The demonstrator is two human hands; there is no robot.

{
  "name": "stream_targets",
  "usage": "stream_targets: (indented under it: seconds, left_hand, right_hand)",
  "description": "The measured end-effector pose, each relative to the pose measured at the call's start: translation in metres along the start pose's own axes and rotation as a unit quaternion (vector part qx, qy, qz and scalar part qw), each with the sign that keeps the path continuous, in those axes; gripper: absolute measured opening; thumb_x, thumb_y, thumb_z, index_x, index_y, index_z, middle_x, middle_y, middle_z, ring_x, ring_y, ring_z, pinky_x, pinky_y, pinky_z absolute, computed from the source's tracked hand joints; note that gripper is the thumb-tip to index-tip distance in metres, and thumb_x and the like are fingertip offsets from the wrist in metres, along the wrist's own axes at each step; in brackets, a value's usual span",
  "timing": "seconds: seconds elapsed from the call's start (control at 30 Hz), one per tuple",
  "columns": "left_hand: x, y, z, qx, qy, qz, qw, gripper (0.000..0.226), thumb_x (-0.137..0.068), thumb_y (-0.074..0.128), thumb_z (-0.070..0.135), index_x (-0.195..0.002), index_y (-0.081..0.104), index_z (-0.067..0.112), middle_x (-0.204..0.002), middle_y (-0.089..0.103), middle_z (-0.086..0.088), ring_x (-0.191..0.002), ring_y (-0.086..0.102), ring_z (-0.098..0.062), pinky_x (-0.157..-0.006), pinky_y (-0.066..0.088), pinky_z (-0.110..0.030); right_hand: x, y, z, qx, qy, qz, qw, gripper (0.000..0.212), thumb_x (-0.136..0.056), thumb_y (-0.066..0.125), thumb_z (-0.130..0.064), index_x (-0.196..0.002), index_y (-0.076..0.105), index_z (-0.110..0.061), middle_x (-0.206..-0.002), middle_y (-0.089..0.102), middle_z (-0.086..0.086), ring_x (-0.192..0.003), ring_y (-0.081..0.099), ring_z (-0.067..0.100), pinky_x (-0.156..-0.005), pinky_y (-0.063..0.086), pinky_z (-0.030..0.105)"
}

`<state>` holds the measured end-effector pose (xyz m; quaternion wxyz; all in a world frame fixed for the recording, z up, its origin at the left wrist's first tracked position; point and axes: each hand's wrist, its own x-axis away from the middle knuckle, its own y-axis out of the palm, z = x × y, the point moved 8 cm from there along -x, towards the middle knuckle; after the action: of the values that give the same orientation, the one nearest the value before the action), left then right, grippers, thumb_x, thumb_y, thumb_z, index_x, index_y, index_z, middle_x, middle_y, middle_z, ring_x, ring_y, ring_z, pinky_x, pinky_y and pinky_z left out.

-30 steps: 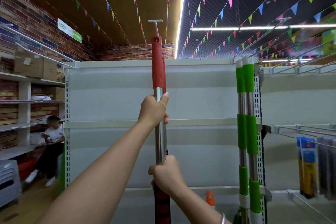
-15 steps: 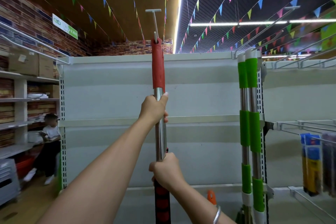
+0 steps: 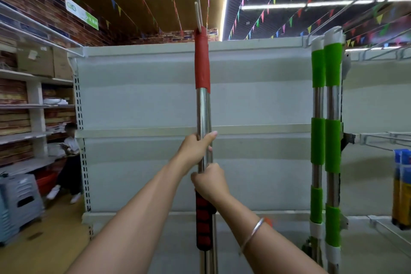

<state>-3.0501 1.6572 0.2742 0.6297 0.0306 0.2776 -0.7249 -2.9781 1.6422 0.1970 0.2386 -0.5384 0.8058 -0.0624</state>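
Steel pole upright | left grip clenched round it | right grip clenched below

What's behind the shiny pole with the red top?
A white shelf unit stands behind the pole. The left hand and right hand hide part of its shaft.

Pretty bright overall, ceiling strip lights blown out with glare, edges warped wide-angle, right side kinda motion-blurred.
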Motion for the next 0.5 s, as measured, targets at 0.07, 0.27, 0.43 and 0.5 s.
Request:
stream_targets:
  seconds: [0.07, 0.27, 0.43, 0.5]
  left_hand:
    - [0.003, 0.002, 0.0, 0.013, 0.014, 0.006, 1.0, 0.036, -0.09, 0.057, 0.038, -0.089, 0.064, 0.003, -0.064, 0.063, -0.003, -0.066, 0.06, -0.019, -0.054, 0.046, -0.019]
    - [0.011, 0.001, -0.002, 0.06, 0.004, 0.061, 0.996, 0.025, -0.092, 0.055, 0.029, -0.093, 0.055, 0.005, -0.066, 0.061, -0.011, -0.05, 0.055, -0.018, -0.036, 0.042, -0.011]
    - [0.007, -0.001, -0.008, 0.049, 0.007, 0.091, 0.995, 0.023, -0.092, 0.054, 0.034, -0.085, 0.049, 0.012, -0.065, 0.06, -0.007, -0.054, 0.059, -0.022, -0.053, 0.052, -0.025]
    - [0.007, 0.0, -0.015, 0.028, 0.007, 0.105, 0.994, 0.026, -0.088, 0.057, 0.04, -0.088, 0.051, 0.015, -0.078, 0.065, -0.01, -0.069, 0.065, -0.028, -0.072, 0.055, -0.036]
  right_hand:
    - [-0.002, 0.004, 0.001, 0.01, -0.006, 0.0, 1.0, 0.018, -0.077, 0.058, -0.018, -0.064, 0.048, -0.011, -0.066, 0.054, 0.005, -0.07, 0.056, 0.028, -0.055, 0.039, 0.028]
    - [0.001, 0.004, -0.007, 0.132, -0.041, 0.022, 0.99, 0.032, -0.083, 0.055, -0.031, -0.099, 0.062, -0.005, -0.093, 0.069, 0.014, -0.09, 0.064, 0.034, -0.061, 0.037, 0.029]
    - [0.02, 0.015, 0.021, -0.066, -0.046, -0.158, 0.984, 0.045, -0.075, 0.068, -0.047, -0.098, 0.051, -0.013, -0.085, 0.054, -0.004, -0.078, 0.052, 0.012, -0.059, 0.038, 0.021]
    - [0.033, 0.01, 0.075, -0.103, 0.024, -0.151, 0.983, 0.031, -0.085, 0.063, -0.045, -0.09, 0.05, -0.017, -0.083, 0.051, -0.005, -0.075, 0.048, 0.007, -0.062, 0.041, 0.017]
